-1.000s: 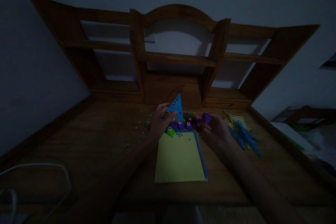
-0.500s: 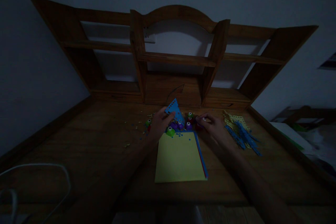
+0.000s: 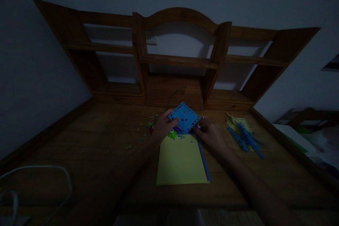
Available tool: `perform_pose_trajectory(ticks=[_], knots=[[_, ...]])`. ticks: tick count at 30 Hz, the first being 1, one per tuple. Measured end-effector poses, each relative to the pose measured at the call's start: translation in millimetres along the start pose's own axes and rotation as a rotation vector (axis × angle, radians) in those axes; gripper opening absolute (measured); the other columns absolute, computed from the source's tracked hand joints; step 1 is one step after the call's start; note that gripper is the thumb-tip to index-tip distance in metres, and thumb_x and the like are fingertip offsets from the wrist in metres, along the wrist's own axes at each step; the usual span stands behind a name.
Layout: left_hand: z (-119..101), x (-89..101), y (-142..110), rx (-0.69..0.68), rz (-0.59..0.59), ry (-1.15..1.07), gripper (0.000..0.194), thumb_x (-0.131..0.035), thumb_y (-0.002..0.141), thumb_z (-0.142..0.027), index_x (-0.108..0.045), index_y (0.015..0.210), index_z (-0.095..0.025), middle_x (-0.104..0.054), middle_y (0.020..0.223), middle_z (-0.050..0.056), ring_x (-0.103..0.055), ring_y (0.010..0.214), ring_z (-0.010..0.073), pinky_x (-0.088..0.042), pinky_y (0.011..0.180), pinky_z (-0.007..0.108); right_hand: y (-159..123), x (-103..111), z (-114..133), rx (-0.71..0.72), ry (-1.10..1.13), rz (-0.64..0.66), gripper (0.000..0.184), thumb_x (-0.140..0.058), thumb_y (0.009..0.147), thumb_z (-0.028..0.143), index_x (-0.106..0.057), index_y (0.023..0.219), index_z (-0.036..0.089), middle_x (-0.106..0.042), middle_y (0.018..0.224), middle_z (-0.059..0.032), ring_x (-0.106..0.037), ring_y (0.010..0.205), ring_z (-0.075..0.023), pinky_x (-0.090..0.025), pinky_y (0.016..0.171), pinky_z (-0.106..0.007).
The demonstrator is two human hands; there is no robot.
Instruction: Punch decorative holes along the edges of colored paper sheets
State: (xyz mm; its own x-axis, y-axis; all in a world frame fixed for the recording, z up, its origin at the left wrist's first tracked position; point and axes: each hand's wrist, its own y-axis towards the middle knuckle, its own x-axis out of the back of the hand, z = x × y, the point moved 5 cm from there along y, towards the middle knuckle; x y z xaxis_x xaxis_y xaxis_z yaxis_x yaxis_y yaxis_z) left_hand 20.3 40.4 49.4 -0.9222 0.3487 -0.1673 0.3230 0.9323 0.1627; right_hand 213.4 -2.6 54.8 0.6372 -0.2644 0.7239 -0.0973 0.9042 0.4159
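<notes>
A square of blue paper (image 3: 184, 116), turned on its corner and pierced with small holes along its edges and middle, is pinched in my left hand (image 3: 164, 126) by its left side. My right hand (image 3: 210, 134) is closed round a small purple paper punch (image 3: 198, 126) with a white eye, at the paper's right corner. Below the blue sheet, a green punch (image 3: 172, 133) rests at the top of a yellow paper stack (image 3: 182, 159). Other coloured punches lie partly hidden behind the paper, and a green one (image 3: 150, 123) stands beside my left hand.
Blue and yellow punched bits (image 3: 129, 147) are scattered on the wooden desk (image 3: 92, 148). Cut blue strips (image 3: 246, 137) and a holed yellow paper (image 3: 242, 123) lie at the right. A wooden shelf unit (image 3: 176, 60) stands behind; a white cable (image 3: 67, 176) curves at the left.
The blue paper has been opened from a folded triangle to a flat diamond facing me. My right hand has moved left with the purple punch to the paper's right corner.
</notes>
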Motion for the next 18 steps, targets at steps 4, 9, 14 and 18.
perform_pose_trajectory(ticks=[4, 9, 14, 18], knots=[[-1, -0.6, -1, -0.008, 0.017, 0.061, 0.022, -0.066, 0.071, -0.028, -0.047, 0.078, -0.019, -0.055, 0.063, -0.005, -0.054, 0.054, 0.0092, -0.044, 0.052, 0.019, -1, 6, -3, -0.132, 0.203, -0.115, 0.014, -0.060, 0.077, 0.032, -0.065, 0.085, 0.022, -0.066, 0.082, -0.0034, -0.060, 0.073, -0.0186, -0.044, 0.066, -0.028], [2, -3.5, -2, -0.016, 0.020, 0.046, 0.024, -0.065, 0.072, -0.030, -0.045, 0.079, -0.019, -0.056, 0.065, -0.005, -0.056, 0.053, 0.0095, -0.044, 0.050, 0.019, 2, 1, -19, -0.419, 0.878, -0.197, 0.017, -0.061, 0.075, 0.036, -0.063, 0.083, 0.021, -0.066, 0.082, -0.0028, -0.060, 0.070, -0.0169, -0.048, 0.060, -0.027], [7, -5.5, 0, -0.014, 0.044, 0.014, 0.028, -0.066, 0.072, -0.032, -0.042, 0.080, -0.019, -0.060, 0.066, -0.005, -0.059, 0.054, 0.0106, -0.047, 0.052, 0.021, 5, -16, -20, -0.510, 1.181, -0.010, 0.024, -0.062, 0.076, 0.042, -0.060, 0.069, 0.019, -0.052, 0.051, 0.0019, -0.041, 0.040, -0.0091, -0.034, 0.037, -0.021], [11, -4.0, 2, -0.027, 0.066, 0.037, 0.028, -0.067, 0.072, -0.031, -0.043, 0.079, -0.019, -0.059, 0.066, -0.005, -0.059, 0.054, 0.0096, -0.048, 0.053, 0.020, 2, -19, -8, -0.462, 1.172, 0.103, 0.032, -0.065, 0.075, 0.042, -0.052, 0.057, 0.019, -0.041, 0.044, 0.0048, -0.029, 0.037, -0.0069, -0.020, 0.034, -0.021]])
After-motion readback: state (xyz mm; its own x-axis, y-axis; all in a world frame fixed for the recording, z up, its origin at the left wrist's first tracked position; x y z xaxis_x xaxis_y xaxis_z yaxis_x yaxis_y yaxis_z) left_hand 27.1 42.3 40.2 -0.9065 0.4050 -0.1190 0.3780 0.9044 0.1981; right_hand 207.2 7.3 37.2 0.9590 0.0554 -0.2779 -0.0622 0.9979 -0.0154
